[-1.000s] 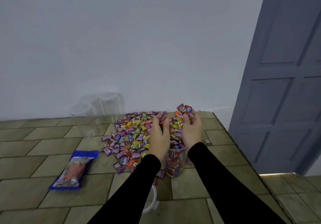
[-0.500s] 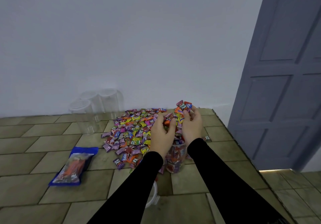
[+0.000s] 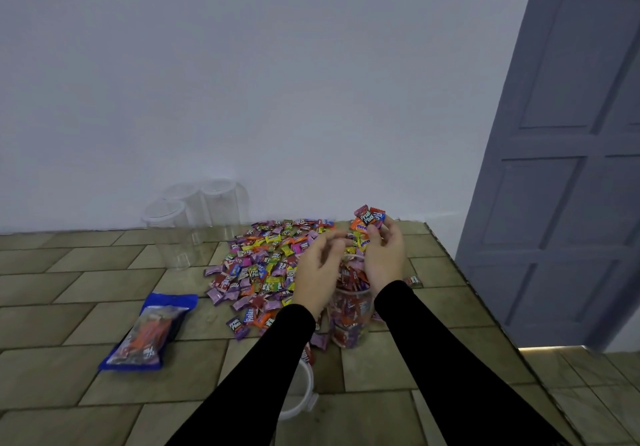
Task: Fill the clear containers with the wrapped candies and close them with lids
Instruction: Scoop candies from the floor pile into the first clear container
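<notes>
A clear container [image 3: 349, 314], already mostly full of wrapped candies, stands upright on the tiled floor [image 3: 69, 293] just near of the big loose pile of wrapped candies [image 3: 266, 262]. Both hands hover over its open mouth. The right hand [image 3: 384, 255] grasps a bunch of candies [image 3: 369, 218] in its curled fingers, the wrappers fanned above the fingertips. The left hand [image 3: 318, 272] sits just left of the container's rim with fingers curled inward; they are blurred, so whether they pinch any candy cannot be told. Far left of the pile, three empty clear containers [image 3: 194, 220] stand together by the white wall [image 3: 277, 82]. A white-rimmed lid [image 3: 301, 393] lies on the floor near the camera, partly hidden by the left sleeve. A blue candy bag [image 3: 149, 331] lies flat to the left. A grey door [image 3: 571, 151] stands at the right.
</notes>
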Tool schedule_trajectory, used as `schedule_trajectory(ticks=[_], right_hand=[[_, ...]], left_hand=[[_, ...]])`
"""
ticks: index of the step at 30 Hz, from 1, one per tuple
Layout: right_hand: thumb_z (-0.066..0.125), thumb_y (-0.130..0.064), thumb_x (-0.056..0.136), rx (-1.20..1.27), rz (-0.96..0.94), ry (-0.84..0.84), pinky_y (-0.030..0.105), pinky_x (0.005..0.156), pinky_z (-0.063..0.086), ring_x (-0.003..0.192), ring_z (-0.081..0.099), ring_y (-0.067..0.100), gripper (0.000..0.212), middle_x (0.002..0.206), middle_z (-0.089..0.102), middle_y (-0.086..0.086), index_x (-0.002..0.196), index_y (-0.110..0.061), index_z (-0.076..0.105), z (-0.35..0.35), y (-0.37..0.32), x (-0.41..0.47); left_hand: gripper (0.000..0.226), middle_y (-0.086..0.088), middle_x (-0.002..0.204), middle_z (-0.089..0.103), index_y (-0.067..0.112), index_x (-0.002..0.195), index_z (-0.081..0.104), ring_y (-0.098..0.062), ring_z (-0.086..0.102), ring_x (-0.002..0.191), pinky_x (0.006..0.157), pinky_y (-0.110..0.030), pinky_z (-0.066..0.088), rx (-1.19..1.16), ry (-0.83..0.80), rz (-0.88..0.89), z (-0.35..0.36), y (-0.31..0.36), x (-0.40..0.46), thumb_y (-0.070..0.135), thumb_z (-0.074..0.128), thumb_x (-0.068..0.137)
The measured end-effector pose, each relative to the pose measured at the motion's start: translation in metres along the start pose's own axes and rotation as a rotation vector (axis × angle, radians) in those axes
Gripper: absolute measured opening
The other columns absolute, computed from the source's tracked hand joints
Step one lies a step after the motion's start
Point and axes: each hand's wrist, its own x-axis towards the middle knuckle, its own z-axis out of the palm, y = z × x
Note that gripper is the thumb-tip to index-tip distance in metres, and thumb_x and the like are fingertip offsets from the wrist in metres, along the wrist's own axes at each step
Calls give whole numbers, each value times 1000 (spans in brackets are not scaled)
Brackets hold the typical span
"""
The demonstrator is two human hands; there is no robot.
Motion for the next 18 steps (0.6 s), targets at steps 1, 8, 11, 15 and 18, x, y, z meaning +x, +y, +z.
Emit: schedule_trajectory(ticks=[1,8,11,15,18], right_hand=[[52,-17,97,8,2,-2,39,95,50,107,61,20,32,116,64,6,129,-13,53,0,0,0],[54,-22,97,28,29,-17,50,92,52,108,62,25,29,114,62,1,126,-20,53,2,2,-1],[54,-20,97,5,35,-32,49,93,51,107,63,25,29,113,63,0,125,-19,54,1,2,-1],[55,-23,96,-21,58,-128,53,94,50,110,62,25,30,116,63,0,125,-21,54,-2,1,0],[55,-25,95,-45,76,-201,54,95,49,113,60,24,33,119,62,2,128,-19,53,-5,3,3]], left_hand=[[21,1,109,70,20,117,61,-8,63,107,91,-20,49,-46,-9,-5,-2,1,0,21,47,101],[55,-1,126,61,16,136,47,-16,56,122,84,-14,49,-166,46,-28,-11,-11,-12,47,47,91],[98,7,131,54,30,143,36,2,54,119,87,-9,45,27,-96,-57,-19,-26,-17,82,60,63],[99,30,125,46,32,139,39,25,45,109,81,6,34,202,-275,-100,-20,-31,-18,54,86,55],[73,20,122,58,32,128,50,8,56,109,83,-1,41,216,-292,-133,-17,-35,-14,26,89,66]])
